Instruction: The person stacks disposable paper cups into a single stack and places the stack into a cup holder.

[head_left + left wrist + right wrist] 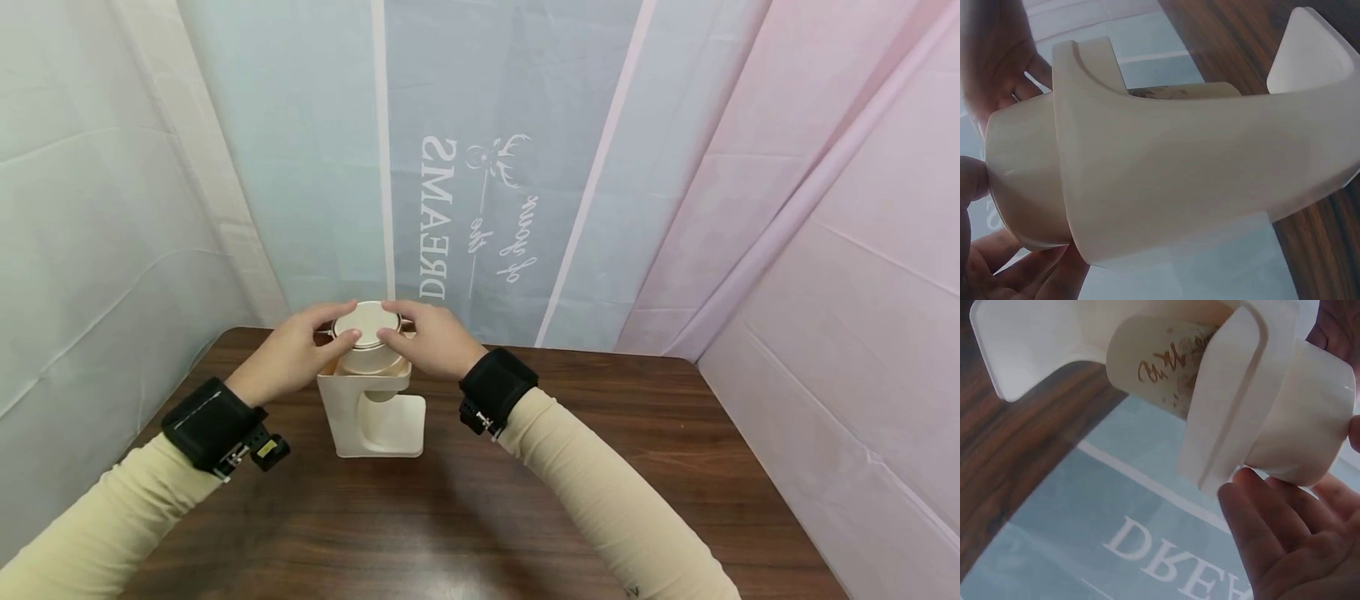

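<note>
A white stand (345, 417) stands upright on the table, with a flat base and a ring-like holder at its top. A white round canister-like part (367, 323) with a flat top sits in that holder. Below the holder the lower end of a paper cup (1154, 369) shows, printed with brown characters. My left hand (292, 346) grips the round part from the left, thumb at its near top edge. From the right, my right hand (435, 340) grips the same part, its thumb near the other. The far fingers are partly hidden in the head view.
The dark wood table (600, 483) extends in front and to the right of the stand. A blue-grey cloth backdrop (495, 100) with white lettering hangs behind the table. Pale curtains (862, 292) close in both sides.
</note>
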Available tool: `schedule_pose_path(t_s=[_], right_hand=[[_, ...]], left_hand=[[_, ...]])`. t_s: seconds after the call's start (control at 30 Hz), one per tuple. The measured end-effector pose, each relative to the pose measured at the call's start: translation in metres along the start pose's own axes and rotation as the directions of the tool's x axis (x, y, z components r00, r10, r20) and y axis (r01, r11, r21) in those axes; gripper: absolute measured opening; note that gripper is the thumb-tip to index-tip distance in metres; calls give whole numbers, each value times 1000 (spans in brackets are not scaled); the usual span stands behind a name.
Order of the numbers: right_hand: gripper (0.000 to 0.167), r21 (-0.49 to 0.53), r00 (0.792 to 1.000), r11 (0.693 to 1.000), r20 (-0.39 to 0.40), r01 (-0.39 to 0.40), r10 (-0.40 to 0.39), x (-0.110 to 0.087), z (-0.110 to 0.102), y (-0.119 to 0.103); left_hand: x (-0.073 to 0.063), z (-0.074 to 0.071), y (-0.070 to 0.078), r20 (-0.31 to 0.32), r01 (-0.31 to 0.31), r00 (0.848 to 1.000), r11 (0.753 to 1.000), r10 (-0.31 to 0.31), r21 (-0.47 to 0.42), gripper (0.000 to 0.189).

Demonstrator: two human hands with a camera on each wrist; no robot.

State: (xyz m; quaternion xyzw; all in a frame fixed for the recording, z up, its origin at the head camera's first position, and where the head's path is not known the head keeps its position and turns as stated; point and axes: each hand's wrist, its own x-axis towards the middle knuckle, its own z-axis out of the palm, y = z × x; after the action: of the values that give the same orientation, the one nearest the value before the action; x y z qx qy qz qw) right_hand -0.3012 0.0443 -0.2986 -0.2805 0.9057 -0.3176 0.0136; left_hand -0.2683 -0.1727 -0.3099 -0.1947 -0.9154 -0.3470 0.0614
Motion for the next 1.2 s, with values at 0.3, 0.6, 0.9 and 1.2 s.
schedule_pose_path(t_s=[0.3, 0.6, 0.9, 1.2], right_hand=[[48, -154, 998, 988, 63, 15, -5, -1, -5, -8], [48, -140, 998, 990, 60, 16, -7, -1, -3, -4], [52, -68, 998, 998, 59, 2, 2, -6, -8, 0], [68, 48, 999, 999, 51, 8, -10, -14, -14, 16]], left_hand=[[3, 1, 0, 10, -58, 998, 996, 57, 73, 52], [1, 2, 2, 24, -26, 999, 999, 26, 39, 53], [3, 8, 6, 1, -11, 1000, 1000, 11, 16, 51], [9, 4, 24, -67, 3, 998, 1000, -4, -10, 59]])
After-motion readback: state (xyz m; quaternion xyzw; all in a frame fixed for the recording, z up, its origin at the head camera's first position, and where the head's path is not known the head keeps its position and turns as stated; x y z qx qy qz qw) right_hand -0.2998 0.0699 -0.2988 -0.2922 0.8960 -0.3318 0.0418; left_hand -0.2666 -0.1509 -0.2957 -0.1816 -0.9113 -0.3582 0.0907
